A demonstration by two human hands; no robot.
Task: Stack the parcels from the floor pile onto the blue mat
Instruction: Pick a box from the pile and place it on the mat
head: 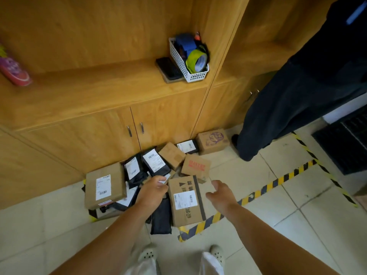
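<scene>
A: From the head view, where did the parcels lie?

B: Heaped on the floor against the wooden cabinet (79, 139). A taped cardboard box (188, 201) sat nearest.

A: And the hands?

B: The left hand (154, 190) and right hand (221, 192) flanked that box, fingers loosely spread, gripping nothing.

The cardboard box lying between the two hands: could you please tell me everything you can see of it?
The cardboard box is plain brown, oblong, and lies flat on the tiled floor at the near edge of the parcel pile. A white shipping label sits on its top, a dark tape strip runs along its length, and black printed marks show near its far end. It partly covers yellow-and-black floor tape. The left hand and right hand flank it; firm contact cannot be confirmed.
</scene>
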